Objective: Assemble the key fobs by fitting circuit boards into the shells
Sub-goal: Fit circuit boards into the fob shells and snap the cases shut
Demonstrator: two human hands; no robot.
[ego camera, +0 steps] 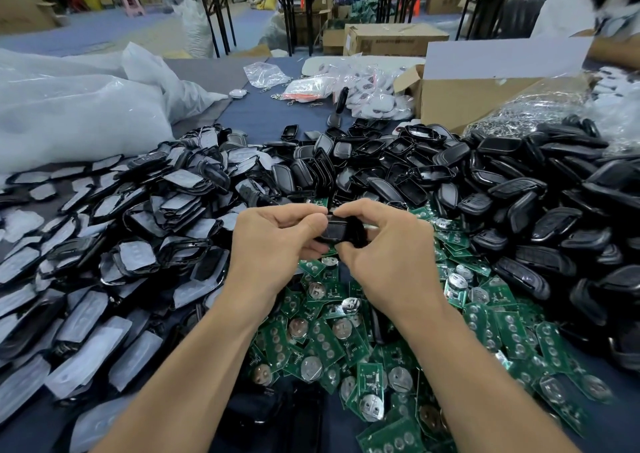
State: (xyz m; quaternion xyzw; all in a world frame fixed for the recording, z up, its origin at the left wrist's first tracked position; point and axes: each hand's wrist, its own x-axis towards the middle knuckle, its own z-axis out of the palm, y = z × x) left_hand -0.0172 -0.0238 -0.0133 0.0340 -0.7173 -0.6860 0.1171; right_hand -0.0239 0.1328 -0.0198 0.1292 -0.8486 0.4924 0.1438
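A black key fob shell (337, 231) is held between both hands above the table's middle. My left hand (277, 236) grips its left end with thumb on top and fingers curled under. My right hand (384, 241) pinches its right end, fingers curled round it. Whether a board sits inside the shell is hidden by my fingers. Under and in front of my hands lies a heap of green circuit boards (329, 335) with round silver battery clips. Loose black shells (485, 189) are piled to the right and behind.
Shell halves covered with pale film (114, 245) are stacked on the left. Large white plastic bags (69, 106) lie at the far left. An open cardboard box (467, 96) and bagged white parts (370, 96) stand behind. A bag of metal key rings (540, 113) is at right.
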